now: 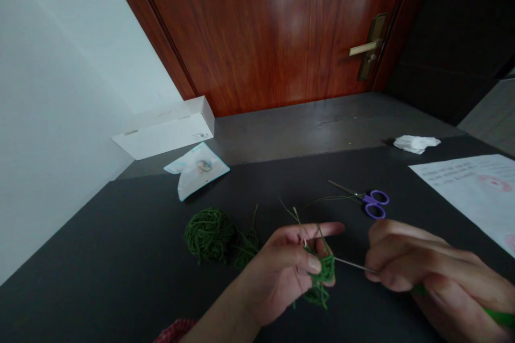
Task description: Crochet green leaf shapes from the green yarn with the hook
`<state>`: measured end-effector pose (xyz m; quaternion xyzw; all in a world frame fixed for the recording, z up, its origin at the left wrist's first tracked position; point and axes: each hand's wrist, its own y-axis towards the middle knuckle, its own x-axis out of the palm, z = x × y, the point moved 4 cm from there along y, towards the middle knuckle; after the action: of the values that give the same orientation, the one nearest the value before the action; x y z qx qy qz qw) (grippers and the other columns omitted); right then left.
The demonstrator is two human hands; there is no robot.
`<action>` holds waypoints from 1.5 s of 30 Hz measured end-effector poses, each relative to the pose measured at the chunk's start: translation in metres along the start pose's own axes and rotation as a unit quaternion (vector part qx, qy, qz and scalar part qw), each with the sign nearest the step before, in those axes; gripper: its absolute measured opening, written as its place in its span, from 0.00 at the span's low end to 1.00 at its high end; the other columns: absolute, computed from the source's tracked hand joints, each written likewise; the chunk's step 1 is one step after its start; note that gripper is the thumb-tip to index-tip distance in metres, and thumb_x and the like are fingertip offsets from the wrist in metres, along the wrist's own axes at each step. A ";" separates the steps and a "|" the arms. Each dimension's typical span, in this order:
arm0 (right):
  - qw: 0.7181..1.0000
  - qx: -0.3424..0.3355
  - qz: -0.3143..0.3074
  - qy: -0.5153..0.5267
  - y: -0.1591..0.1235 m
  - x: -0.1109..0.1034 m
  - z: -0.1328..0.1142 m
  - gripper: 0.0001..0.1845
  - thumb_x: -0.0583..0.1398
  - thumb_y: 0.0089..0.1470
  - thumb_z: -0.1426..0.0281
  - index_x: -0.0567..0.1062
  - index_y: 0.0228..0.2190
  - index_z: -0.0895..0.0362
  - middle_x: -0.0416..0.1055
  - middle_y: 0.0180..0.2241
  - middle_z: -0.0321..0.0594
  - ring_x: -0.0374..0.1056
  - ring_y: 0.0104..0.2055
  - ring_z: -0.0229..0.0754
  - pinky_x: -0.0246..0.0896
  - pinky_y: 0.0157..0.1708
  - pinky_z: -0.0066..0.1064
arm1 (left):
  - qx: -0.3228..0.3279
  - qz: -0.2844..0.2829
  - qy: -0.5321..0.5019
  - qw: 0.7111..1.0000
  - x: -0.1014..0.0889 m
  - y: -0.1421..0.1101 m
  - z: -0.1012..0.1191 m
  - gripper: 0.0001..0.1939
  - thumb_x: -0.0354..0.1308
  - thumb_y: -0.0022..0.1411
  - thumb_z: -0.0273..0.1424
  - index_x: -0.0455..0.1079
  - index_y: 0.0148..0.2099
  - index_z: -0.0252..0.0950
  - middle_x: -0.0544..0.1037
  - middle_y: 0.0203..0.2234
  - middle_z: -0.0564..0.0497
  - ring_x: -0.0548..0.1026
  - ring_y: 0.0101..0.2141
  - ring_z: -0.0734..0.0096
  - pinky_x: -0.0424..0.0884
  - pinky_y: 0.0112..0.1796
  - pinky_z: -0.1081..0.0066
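My left hand (281,268) pinches a small piece of green crochet work (322,278) between thumb and fingers, with its index finger stretched out to the right. My right hand (434,262) is closed around a crochet hook (354,263) with a green handle, and the metal tip reaches towards the work. Green yarn leads from the work towards a ball of green yarn (208,236), which lies on the table just left of my left hand. Purple-handled scissors (364,199) lie beyond my hands.
The dark table (120,257) holds a printed paper sheet (466,187) at right and a crumpled white tissue (416,143) at the back. A white box (164,128) and a white packet (197,170) sit at the back left, by a white wall and a wooden door (257,27).
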<state>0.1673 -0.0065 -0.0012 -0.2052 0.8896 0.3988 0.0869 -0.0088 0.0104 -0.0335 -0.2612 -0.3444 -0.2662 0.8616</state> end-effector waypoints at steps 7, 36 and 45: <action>0.983 0.109 0.067 0.131 0.001 0.003 0.006 0.18 0.50 0.66 0.63 0.77 0.32 0.52 0.74 0.24 0.39 0.69 0.27 0.44 0.63 0.29 0.38 | -0.051 -0.052 -0.032 0.997 0.002 0.001 -0.005 0.26 0.56 0.44 0.19 0.76 0.49 0.27 0.67 0.23 0.54 0.61 0.22 0.81 0.60 0.31 0.71; 0.990 0.042 0.089 -0.103 -0.001 0.037 0.013 0.18 0.46 0.67 0.61 0.68 0.29 0.53 0.65 0.28 0.38 0.64 0.31 0.43 0.60 0.30 0.35 | 0.093 0.173 0.047 0.979 0.005 -0.002 -0.006 0.31 0.67 0.45 0.23 0.73 0.54 0.36 0.71 0.27 0.55 0.65 0.30 0.75 0.59 0.37 0.69; 0.957 0.011 0.012 -0.291 0.005 0.045 0.016 0.08 0.54 0.63 0.72 0.71 0.31 0.55 0.70 0.29 0.41 0.64 0.30 0.43 0.58 0.31 0.36 | 0.161 0.230 0.180 0.943 -0.002 -0.004 -0.006 0.33 0.63 0.52 0.23 0.66 0.61 0.40 0.69 0.29 0.57 0.63 0.29 0.76 0.59 0.34 0.71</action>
<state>0.1244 -0.0047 -0.0233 -0.0688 0.8325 0.4321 0.3399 -0.0102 0.0042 -0.0377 -0.1393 -0.1526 -0.0441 0.9774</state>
